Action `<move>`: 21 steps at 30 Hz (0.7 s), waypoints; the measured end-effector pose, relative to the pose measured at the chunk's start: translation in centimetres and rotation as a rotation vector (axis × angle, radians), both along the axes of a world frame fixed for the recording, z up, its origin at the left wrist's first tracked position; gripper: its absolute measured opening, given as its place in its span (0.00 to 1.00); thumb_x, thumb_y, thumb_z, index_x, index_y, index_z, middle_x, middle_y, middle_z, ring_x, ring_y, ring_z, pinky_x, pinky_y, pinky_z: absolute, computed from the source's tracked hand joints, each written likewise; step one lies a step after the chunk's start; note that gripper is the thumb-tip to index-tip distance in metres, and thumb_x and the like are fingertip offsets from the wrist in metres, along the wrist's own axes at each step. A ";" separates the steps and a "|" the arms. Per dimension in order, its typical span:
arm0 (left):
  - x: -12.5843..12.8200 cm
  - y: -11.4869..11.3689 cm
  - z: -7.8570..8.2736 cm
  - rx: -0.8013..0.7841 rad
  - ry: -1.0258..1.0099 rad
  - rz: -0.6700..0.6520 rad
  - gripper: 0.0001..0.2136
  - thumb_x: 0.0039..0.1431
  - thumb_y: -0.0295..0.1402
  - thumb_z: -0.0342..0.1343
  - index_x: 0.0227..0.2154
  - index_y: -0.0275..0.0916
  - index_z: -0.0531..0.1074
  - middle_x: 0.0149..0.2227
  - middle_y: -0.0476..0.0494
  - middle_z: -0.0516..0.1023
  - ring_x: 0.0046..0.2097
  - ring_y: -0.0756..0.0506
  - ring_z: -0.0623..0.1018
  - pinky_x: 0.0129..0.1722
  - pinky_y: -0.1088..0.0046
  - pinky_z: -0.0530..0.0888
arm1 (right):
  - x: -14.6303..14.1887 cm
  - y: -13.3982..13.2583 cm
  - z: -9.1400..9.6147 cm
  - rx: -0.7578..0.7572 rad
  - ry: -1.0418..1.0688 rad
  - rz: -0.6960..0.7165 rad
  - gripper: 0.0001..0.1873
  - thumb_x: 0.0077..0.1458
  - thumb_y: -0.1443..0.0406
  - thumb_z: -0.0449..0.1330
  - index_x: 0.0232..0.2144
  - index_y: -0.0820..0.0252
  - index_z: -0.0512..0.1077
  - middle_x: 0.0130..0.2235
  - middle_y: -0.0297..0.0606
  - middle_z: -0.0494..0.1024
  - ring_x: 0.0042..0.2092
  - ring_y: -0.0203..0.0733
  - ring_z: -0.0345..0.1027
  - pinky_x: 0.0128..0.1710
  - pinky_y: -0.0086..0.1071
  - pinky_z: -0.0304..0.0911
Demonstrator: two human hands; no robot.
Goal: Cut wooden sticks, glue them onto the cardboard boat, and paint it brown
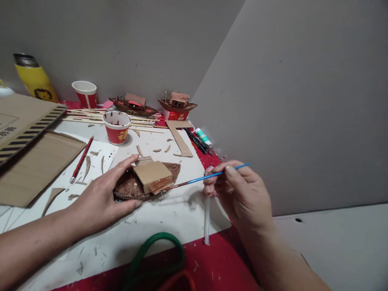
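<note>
A small cardboard model boat [130,184], its hull coated brown, sits on white paper. My left hand [104,192] grips its left end between thumb and fingers. Its cabin [153,176] has a bare tan roof, and the near wall is partly brown. Between the thumb and fingers of my right hand [242,188] is a thin blue paintbrush [200,178]. The brown bristles touch the lower right edge of the cabin. A whitish stick or tube [207,220] stands out below my right fingers; whether they hold it is unclear.
Two finished-looking model boats [135,104] [177,101] stand along the grey wall. A paint-stained paper cup [117,128], another cup [85,95], a yellow bottle [36,79], thin sticks [87,117] and a red pencil [81,159] lie around. Cardboard sheets [39,167] cover the left; green handles [157,238] lie in front.
</note>
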State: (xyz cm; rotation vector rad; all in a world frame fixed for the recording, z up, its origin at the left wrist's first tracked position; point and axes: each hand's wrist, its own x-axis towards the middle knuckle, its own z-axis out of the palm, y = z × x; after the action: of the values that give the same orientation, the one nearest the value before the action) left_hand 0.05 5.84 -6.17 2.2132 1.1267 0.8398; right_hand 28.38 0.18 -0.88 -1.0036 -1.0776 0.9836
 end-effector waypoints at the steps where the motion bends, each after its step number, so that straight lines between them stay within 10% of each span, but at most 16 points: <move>1: 0.0 0.0 0.0 -0.001 0.002 -0.002 0.41 0.53 0.45 0.64 0.68 0.51 0.54 0.67 0.40 0.67 0.64 0.33 0.71 0.63 0.52 0.67 | -0.1 0.0 -0.1 0.007 -0.004 0.010 0.10 0.57 0.57 0.68 0.31 0.56 0.79 0.26 0.34 0.82 0.23 0.35 0.75 0.22 0.25 0.71; 21: 0.0 0.0 -0.1 0.008 -0.005 0.000 0.40 0.53 0.46 0.63 0.68 0.50 0.55 0.67 0.39 0.66 0.64 0.32 0.70 0.64 0.49 0.66 | 0.7 0.4 -0.5 -0.066 -0.072 -0.098 0.12 0.54 0.55 0.68 0.30 0.56 0.75 0.25 0.34 0.80 0.23 0.38 0.74 0.17 0.27 0.63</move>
State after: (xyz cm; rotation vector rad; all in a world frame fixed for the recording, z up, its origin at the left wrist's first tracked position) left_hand 0.09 5.80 -6.31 2.2157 1.1233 0.8511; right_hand 29.07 0.63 -1.37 -1.1427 -1.0503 0.9137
